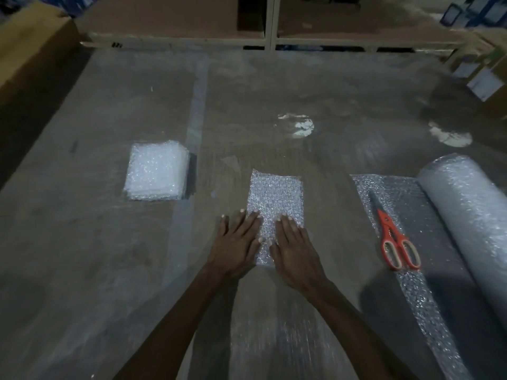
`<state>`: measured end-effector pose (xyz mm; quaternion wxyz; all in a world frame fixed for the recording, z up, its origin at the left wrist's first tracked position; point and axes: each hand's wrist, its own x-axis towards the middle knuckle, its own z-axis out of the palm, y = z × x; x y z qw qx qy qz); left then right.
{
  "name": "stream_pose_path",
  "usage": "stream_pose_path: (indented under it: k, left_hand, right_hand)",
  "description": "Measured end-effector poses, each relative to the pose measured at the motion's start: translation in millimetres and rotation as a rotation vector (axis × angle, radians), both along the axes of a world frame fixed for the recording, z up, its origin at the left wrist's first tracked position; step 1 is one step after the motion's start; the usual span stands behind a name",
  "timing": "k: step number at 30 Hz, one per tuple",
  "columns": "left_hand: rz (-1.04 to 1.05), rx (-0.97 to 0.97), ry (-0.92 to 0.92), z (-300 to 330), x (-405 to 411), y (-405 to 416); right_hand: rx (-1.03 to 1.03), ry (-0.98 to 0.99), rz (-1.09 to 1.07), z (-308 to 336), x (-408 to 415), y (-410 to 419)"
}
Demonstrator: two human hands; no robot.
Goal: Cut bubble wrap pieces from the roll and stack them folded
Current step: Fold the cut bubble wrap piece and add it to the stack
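Both hands, left [238, 242] and right [294, 246], press flat-fingered on the piece's [275, 196] near end; its long axis runs away, stack [156, 171] far-left, nearer the left hand.

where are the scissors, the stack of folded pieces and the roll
scissors [395, 237]: head view, on the orange handle near the pivot.
stack of folded pieces [156, 171]: head view, on the middle of the top piece.
roll [466, 204]: head view, on the rolled body's upper side.

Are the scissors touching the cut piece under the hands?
Apart. The head view shows bare floor between the scissors and the cut piece.
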<state>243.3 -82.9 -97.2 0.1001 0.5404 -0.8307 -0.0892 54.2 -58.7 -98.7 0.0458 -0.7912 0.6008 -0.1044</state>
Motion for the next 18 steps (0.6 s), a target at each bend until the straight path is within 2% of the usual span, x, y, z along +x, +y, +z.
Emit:
stream_pose_path:
  k: [6,14,18]
  left_hand:
    - [-0.022,0.019,-0.071,7,20,4]
    - [-0.009,0.033,-0.053,12,34,18]
    - [-0.016,0.013,-0.032,15,33,20]
  right_hand:
    - [0.047,0.07,-0.05,1,-16,9]
    - [0.174,0.083,-0.097,14,-35,22]
    - [0.074,-0.086,0.042,20,-39,29]
